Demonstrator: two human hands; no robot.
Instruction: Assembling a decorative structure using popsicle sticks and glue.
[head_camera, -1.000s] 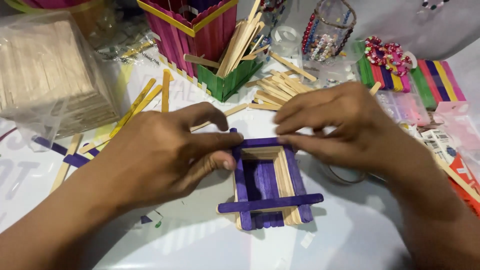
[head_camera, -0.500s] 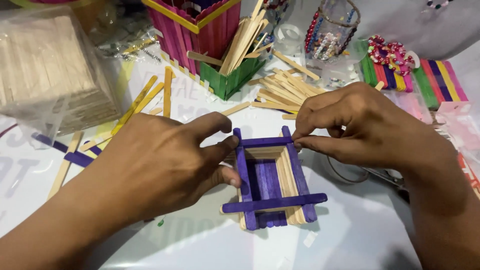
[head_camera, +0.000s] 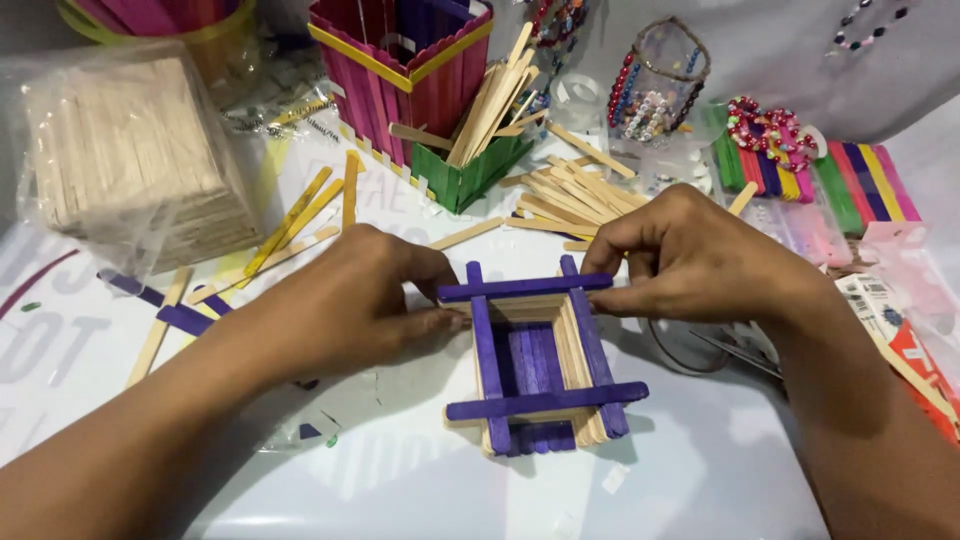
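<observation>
1. As we look down at the white table (head_camera: 700, 480), we see a small square stick box (head_camera: 540, 365) standing at its middle, walls stacked from plain wooden and purple craft sticks, open at the top.
2. Our left hand (head_camera: 350, 305) sits at the box's left side, its fingertips pinching the left end of the far purple stick (head_camera: 525, 288), which lies across the box's far rim.
3. Our right hand (head_camera: 690, 260) sits at the box's right side, fingers closed on the right end of that same stick; the two hands stay apart, one at each end.
4. The stick ends of the box jut past its corners on every side, and a second purple crossbar lies along its near rim.
5. Nearer to us than the box, the table lies open and white, with only small scraps; this is the widest free room.
6. Beyond the box the room is tight: loose plain sticks (head_camera: 570, 195) lie just behind it, then a green holder (head_camera: 465, 175) full of sticks and a tall pink and yellow container (head_camera: 400, 60).
7. Far left of the box a wrapped bundle of plain sticks (head_camera: 130, 150) stands, with yellow and purple sticks scattered between.
8. Right of the box lie coloured stick bundles (head_camera: 860, 180), a bead jar (head_camera: 655, 80) and packets at the table's edge.
</observation>
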